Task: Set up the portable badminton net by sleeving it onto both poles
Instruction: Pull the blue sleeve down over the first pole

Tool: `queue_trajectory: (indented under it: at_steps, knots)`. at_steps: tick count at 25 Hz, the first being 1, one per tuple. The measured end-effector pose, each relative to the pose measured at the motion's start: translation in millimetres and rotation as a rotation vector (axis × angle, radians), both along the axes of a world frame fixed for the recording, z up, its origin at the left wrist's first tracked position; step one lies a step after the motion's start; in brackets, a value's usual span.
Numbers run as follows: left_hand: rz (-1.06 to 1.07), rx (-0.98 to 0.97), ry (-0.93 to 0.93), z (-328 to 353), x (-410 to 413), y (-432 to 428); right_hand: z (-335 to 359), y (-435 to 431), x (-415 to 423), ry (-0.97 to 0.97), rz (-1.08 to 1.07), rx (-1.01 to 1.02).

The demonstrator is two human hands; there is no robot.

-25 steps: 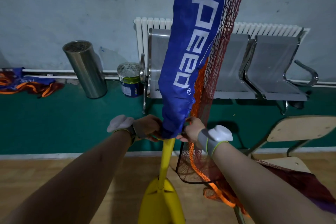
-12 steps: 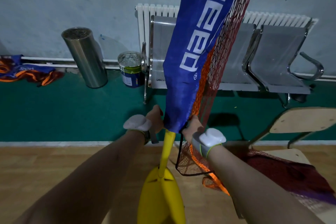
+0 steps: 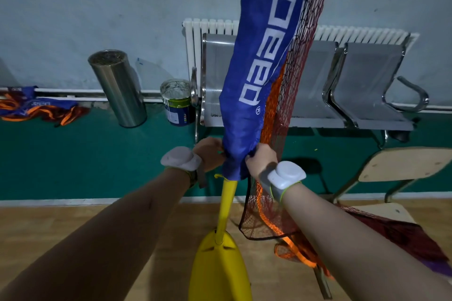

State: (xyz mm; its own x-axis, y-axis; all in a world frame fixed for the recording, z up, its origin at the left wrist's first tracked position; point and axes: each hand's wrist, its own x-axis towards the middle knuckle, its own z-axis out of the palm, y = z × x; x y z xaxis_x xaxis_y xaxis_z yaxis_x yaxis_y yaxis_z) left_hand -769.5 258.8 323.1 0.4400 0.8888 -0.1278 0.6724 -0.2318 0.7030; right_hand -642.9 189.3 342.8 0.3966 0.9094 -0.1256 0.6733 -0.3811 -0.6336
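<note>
A yellow pole (image 3: 227,205) rises from a yellow base (image 3: 219,269) on the wooden floor. The net's blue sleeve (image 3: 259,76) with white lettering covers the pole from above; its bunched lower hem sits just above the bare part of the pole. My left hand (image 3: 210,154) grips the hem on the left side. My right hand (image 3: 260,162) pinches the hem on the right. Red mesh with orange tape (image 3: 269,217) hangs to the right of the pole and trails onto the floor. Both wrists wear white bands.
A metal bench (image 3: 342,95) stands against the wall by a white radiator (image 3: 210,29). A steel bin (image 3: 119,88) and a paint can (image 3: 177,102) stand left of it. A wooden chair (image 3: 406,166) is at right. More netting (image 3: 36,110) lies far left.
The sleeve's hem has slid a little lower on the pole. My left hand has turned and closed tighter on the hem. The camera has tilted slightly.
</note>
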Motion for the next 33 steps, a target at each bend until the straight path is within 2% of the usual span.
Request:
queue_trajectory:
  at_steps: [4,8,14,19,22,24,26,30,33]
  knots:
    - [0.008,0.029,0.167,-4,-1,3,-2,-1,0,-0.037,0.017,-0.070]
    - [0.042,0.035,0.204,-10,6,3,-9,0,-1,-0.057,0.001,-0.109]
    - [-0.010,0.049,0.299,-6,3,-5,-11,-14,6,-0.025,-0.066,-0.029]
    - [0.014,0.034,0.254,0,6,-20,2,-20,24,0.033,-0.144,0.101]
    - [0.114,0.027,0.236,4,8,-35,9,-15,33,0.118,-0.064,0.150]
    - [0.171,-0.018,0.159,6,12,-47,14,-11,39,0.186,0.046,0.184]
    - [0.222,-0.054,0.128,8,21,-63,17,-10,47,0.219,0.127,0.176]
    - [0.278,-0.132,0.079,6,35,-85,21,-15,56,0.206,0.130,0.115]
    - [0.253,-0.133,0.068,14,53,-98,24,-27,59,0.204,0.191,0.066]
